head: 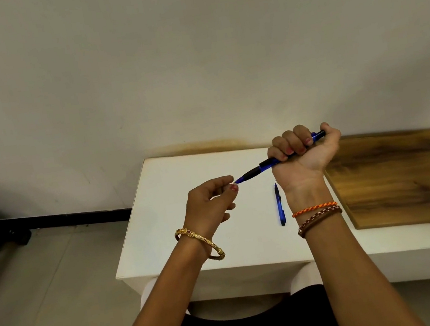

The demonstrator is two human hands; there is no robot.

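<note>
My right hand (302, 154) grips a blue pen with a black grip (262, 166) in its fist, raised above the white table (174, 197); the pen slants down to the left. My left hand (211, 200) pinches the pen's blue tip between thumb and forefinger. A second blue pen (279, 204) lies flat on the table just left of my right wrist, pointing away from me.
A wooden board (407, 177) lies on the right part of the table against the wall. The table's left edge drops to a tiled floor with a dark baseboard (62, 219). My lap sits under the near edge.
</note>
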